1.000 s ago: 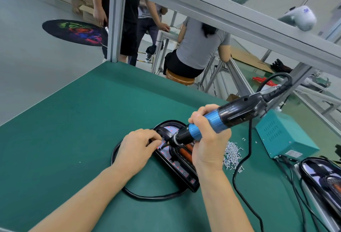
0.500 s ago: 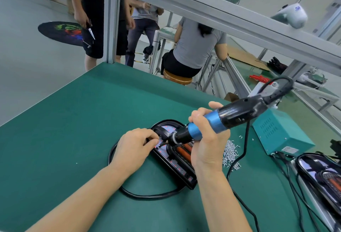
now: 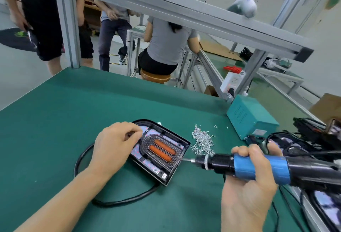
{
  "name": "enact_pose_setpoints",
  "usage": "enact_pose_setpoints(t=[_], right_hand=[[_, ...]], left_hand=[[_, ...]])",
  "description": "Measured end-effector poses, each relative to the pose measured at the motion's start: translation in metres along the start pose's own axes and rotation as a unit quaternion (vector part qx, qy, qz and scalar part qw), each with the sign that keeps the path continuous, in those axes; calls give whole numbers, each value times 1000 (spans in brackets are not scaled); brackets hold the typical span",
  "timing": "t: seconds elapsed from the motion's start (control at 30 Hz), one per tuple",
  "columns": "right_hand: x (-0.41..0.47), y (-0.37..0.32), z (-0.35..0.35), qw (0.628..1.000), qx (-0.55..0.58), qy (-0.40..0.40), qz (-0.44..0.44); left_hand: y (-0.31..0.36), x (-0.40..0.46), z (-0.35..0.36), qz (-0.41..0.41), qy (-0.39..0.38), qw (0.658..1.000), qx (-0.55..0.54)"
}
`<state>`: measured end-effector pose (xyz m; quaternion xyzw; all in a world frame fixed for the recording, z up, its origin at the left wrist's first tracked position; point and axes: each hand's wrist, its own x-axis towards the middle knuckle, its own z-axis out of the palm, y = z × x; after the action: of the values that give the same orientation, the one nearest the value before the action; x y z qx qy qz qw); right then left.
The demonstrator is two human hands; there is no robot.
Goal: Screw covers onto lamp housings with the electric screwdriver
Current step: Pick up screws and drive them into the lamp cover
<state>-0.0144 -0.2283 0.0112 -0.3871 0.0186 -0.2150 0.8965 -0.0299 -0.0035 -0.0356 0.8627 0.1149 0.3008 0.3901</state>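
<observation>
A black lamp housing (image 3: 173,169) lies on the green table, its cover (image 3: 160,149) with two orange strips facing up. My left hand (image 3: 112,147) rests on the housing's left end, fingers curled at the cover's edge; whether they pinch something I cannot tell. My right hand (image 3: 249,182) grips the blue and black electric screwdriver (image 3: 258,167) to the right of the housing. The tool lies nearly level, its bit tip pointing left, just off the housing's right edge. A pile of small silver screws (image 3: 202,140) lies beside the housing.
The housing's black cable (image 3: 118,201) loops on the green table (image 3: 55,121). A teal power box (image 3: 251,117) stands at the right, with more black lamp housings (image 3: 313,139) beyond it. An aluminium frame (image 3: 166,7) crosses overhead. People stand and sit behind the bench.
My right hand has pulled the screwdriver off the housing's left end and swung it out to the right, now nearly level. The cover shows in full. My left hand stays in place.
</observation>
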Motion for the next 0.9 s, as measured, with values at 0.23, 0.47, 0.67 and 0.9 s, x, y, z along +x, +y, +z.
enact_pose_setpoints(t=[0.23, 0.47, 0.67, 0.9], right_hand=[[8, -17, -29, 997, 19, 9, -74], [17, -28, -40, 994, 12, 28, -103], [24, -35, -51, 993, 20, 44, -106], [19, -32, -66, 990, 11, 80, -111]], left_hand=[[66, 22, 49, 146, -75, 986, 25], [99, 46, 122, 198, -223, 929, 217], [102, 54, 151, 148, -284, 912, 257], [103, 48, 161, 176, -378, 848, 328]])
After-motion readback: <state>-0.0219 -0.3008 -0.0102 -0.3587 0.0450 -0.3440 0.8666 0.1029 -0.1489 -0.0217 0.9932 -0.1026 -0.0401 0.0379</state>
